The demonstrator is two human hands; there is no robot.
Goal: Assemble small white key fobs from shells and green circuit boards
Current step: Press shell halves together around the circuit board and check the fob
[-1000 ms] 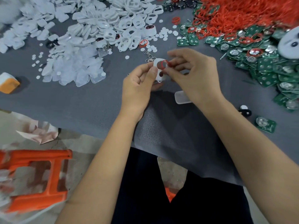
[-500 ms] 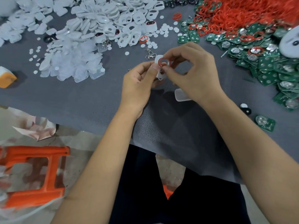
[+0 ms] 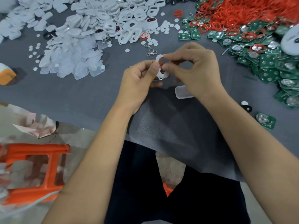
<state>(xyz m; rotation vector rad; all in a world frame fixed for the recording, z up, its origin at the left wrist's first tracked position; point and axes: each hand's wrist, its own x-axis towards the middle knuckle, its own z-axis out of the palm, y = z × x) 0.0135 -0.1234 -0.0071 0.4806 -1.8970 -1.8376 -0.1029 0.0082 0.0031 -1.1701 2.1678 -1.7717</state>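
Between both hands over the grey cloth is a small white key fob shell. My left hand pinches its left edge with thumb and fingers. A red ring sits at the shell's upper opening, and my right hand pinches that ring with thumb and forefinger. A heap of white shells lies at the back centre. Green circuit boards are piled at the right, with one loose board near my right forearm.
Red rings are heaped at the back right. Clear plastic covers lie at the left, small white discs are scattered about, and a clear cover sits under my right wrist. An orange stool stands on the floor below the table edge.
The red ring has gone from held in front of the shell to sitting at its upper opening. Both hands kept their grip and drifted slightly.
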